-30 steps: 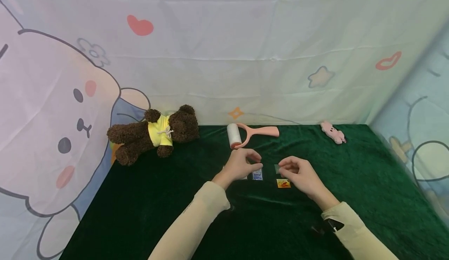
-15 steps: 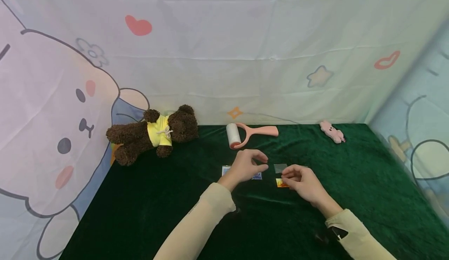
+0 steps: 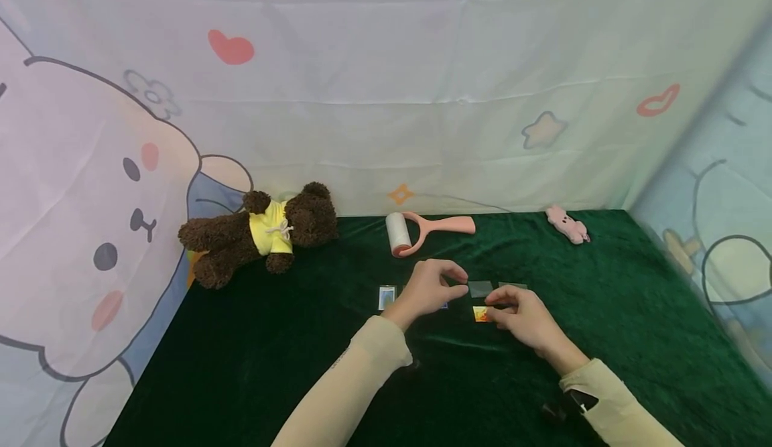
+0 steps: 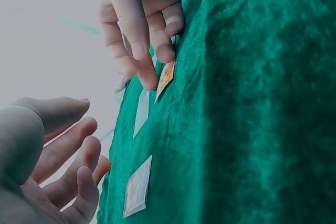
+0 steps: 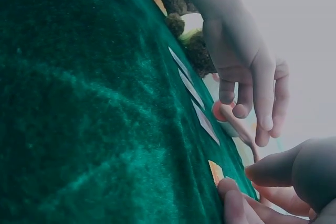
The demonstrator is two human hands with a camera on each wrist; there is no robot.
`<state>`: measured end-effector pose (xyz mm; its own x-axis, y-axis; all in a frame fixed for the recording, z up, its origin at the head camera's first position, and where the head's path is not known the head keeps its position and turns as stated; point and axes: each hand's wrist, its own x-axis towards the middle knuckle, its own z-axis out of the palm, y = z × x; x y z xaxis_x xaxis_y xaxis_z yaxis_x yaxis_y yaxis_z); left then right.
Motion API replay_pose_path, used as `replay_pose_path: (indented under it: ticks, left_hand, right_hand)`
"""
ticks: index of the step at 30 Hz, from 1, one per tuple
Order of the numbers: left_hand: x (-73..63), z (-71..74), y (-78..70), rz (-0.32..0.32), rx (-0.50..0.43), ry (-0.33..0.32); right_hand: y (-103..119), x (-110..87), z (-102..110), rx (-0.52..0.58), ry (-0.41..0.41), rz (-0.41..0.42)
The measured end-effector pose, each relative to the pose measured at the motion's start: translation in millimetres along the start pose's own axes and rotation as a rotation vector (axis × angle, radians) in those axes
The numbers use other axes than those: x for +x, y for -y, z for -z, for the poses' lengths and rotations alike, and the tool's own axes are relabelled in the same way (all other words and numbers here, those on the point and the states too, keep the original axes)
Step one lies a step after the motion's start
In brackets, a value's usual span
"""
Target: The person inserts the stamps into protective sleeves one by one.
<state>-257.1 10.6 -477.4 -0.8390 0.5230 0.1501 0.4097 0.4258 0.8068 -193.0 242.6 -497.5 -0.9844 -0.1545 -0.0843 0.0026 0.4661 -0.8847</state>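
A small yellow-orange card [image 3: 480, 313] lies on the green cloth, partly covered by my right hand [image 3: 522, 316]. In the left wrist view, fingertips of that hand touch the orange card [image 4: 166, 78], and its thumb stays apart from it. My left hand [image 3: 427, 287] hovers above the cards to the left, fingers loosely bent and holding nothing. Under it shows a sliver of a blue card [image 3: 445, 305]; farther left lies a pale-blue card [image 3: 387, 297]. Just behind the orange card is a clear sleeve [image 3: 480, 289]. A second clear piece [image 3: 512, 286] is partly hidden by the right hand.
A pink-handled lint roller [image 3: 429, 231] lies behind the hands. At the back left a brown teddy bear [image 3: 265, 232] in a yellow top lies on its side. A small pink plush [image 3: 567, 224] rests at the back right. A printed curtain [image 3: 422, 98] hangs behind the green-covered table [image 3: 253, 360].
My left hand has drifted right, uncovering the pale-blue card. The right hand has moved slightly right and down, from beside the clear sleeve onto the orange card. The view has shifted slightly.
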Motion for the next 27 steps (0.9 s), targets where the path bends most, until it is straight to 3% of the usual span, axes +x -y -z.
replay_pose_path:
  ticks: [12,22,27]
  left_hand:
    - [10.3,-9.8,0.7,0.017,-0.029,0.019]
    - [23.1,-22.8,1.5,0.055,0.047,0.010]
    - [28.0,-30.0,-1.1,0.110,0.113,-0.017]
  right_hand:
    - [3.1,0.6,1.2,-0.008,0.011,-0.006]
    - [5.9,3.6,0.1,-0.047,-0.008,-0.009]
    - [7.3,4.8,1.6,-0.045,-0.013,-0.013]
